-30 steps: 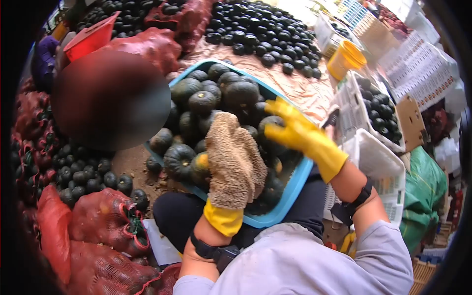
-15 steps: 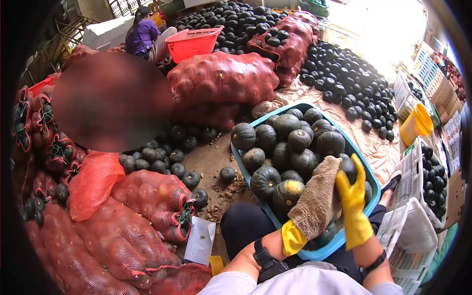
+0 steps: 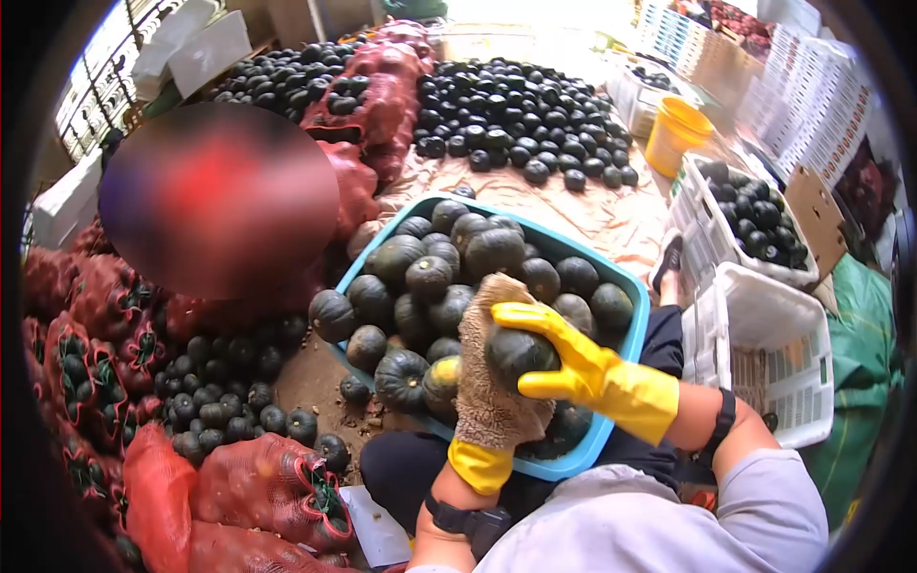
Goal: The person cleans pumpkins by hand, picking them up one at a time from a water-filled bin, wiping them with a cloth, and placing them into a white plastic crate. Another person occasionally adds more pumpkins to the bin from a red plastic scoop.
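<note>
A dark green kabocha squash point(image 3: 518, 359) is between my hands above the near side of a blue tub point(image 3: 565, 464). My right hand point(image 3: 587, 371), in a yellow rubber glove, is closed round its right side, thumb below and fingers over the top. A brown terry cloth point(image 3: 489, 392) covers my left hand point(image 3: 480, 466) and rests against the squash's left side. Only the yellow cuff of that glove shows, so its fingers are hidden. Many more kabocha squashes point(image 3: 429, 277) fill the tub, one with a yellow patch point(image 3: 442, 377).
Red mesh sacks point(image 3: 263, 487) and loose squashes lie at left. Behind the tub, more squashes point(image 3: 525, 119) spread over a pale sheet point(image 3: 420, 181). White crates point(image 3: 783, 372) and a yellow bucket point(image 3: 676, 136) stand at right. A blurred patch hides part of the upper left.
The view has swung right. My right hand has gone from upright beside the cloth, fingers up, to lying across the squash, which now shows more fully against the cloth.
</note>
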A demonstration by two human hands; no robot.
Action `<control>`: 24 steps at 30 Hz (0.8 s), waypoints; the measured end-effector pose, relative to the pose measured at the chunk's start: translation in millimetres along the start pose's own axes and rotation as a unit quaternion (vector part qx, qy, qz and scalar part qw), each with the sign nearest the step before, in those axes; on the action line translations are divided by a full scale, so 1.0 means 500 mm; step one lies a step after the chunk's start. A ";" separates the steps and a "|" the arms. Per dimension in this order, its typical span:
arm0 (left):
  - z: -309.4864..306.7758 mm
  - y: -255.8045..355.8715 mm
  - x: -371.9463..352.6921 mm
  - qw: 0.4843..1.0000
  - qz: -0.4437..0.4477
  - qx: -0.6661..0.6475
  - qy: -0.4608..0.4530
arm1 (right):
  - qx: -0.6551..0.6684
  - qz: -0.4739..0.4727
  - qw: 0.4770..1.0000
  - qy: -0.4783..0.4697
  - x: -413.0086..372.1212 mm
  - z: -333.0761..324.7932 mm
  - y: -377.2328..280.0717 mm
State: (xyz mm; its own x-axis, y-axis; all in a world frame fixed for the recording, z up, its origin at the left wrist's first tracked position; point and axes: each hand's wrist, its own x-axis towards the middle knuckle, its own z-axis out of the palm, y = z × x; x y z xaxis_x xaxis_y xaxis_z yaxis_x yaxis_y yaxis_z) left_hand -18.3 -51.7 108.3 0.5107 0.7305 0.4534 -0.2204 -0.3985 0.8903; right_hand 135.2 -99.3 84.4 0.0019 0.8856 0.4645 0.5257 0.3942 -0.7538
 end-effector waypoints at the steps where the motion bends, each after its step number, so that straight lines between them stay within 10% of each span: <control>1: 0.019 0.001 0.008 0.992 -0.074 -0.084 0.055 | 0.017 0.038 0.998 -0.042 0.008 -0.020 0.010; 2: 0.025 -0.004 0.012 0.991 -0.070 -0.082 0.075 | 0.031 0.111 0.992 -0.050 0.019 -0.032 0.030; 3: 0.030 -0.009 0.015 0.990 -0.066 -0.079 0.096 | -0.231 0.073 0.969 0.057 0.014 -0.001 0.041; 5: 0.014 -0.047 0.008 0.991 0.081 0.094 0.052 | -0.001 0.116 0.985 0.127 0.001 0.050 -0.042; 6: -0.003 -0.060 0.000 0.990 0.083 0.112 0.015 | -0.190 0.016 0.973 0.126 -0.018 0.064 -0.054; 8: -0.031 -0.067 -0.012 0.989 0.039 0.128 -0.070 | -0.125 0.002 0.990 0.069 -0.024 0.028 -0.061; 10: -0.031 -0.054 -0.013 0.967 0.024 0.226 -0.117 | 0.331 0.338 0.875 0.103 -0.027 0.003 -0.109; 12: -0.002 -0.044 -0.006 0.985 -0.058 0.136 -0.084 | 0.434 0.231 0.834 0.249 -0.036 0.041 -0.050; 14: 0.048 -0.056 -0.008 0.987 -0.148 -0.058 0.019 | 0.371 0.186 0.851 0.322 -0.055 0.075 0.017; 17: 0.002 -0.077 -0.015 0.986 0.051 0.159 -0.016 | -0.164 0.029 0.984 0.057 -0.051 -0.010 -0.009; 22: -0.040 -0.059 -0.028 0.982 0.002 0.178 -0.069 | 0.208 0.324 0.923 -0.020 -0.032 -0.036 -0.063; 24: -0.025 -0.070 -0.031 0.960 0.064 0.268 -0.050 | 0.428 0.281 0.841 0.172 -0.056 0.059 -0.026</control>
State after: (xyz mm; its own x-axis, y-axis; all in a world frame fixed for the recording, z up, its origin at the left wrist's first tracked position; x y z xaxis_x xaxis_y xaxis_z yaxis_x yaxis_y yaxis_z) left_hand -29.0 -42.4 70.7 0.5907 0.6100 0.5282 0.1588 -0.7297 0.6650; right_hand 103.3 -122.1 67.3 0.3696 0.9256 -0.0816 -0.4463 0.0998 -0.8893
